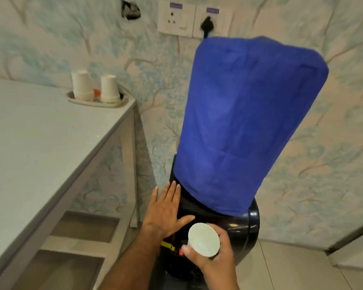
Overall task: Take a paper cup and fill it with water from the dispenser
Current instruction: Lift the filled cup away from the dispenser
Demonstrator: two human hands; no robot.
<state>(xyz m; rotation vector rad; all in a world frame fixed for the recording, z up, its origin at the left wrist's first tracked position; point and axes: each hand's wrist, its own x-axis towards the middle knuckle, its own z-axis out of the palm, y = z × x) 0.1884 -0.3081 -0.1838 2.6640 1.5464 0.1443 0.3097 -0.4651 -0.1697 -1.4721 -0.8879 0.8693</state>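
Note:
A white paper cup (pixel 203 239) is upright in my right hand (pixel 215 256), its open mouth facing up and nothing visible inside. The hand holds it in front of the black water dispenser (pixel 235 225), just above its taps, a yellow one (pixel 167 245) and a red one (pixel 179 251). My left hand (pixel 166 210) lies flat with fingers spread on the dispenser's top left shoulder. A blue cloth cover (pixel 239 122) wraps the bottle standing on the dispenser. The spouts below the taps are hidden.
A grey table (pixel 40 143) stands to the left, with shelves underneath. On its far corner a tray (pixel 96 100) carries two stacks of upturned paper cups (pixel 82 84). Wall sockets (pixel 194 19) with a black plug sit above the dispenser. Tiled floor shows at the right.

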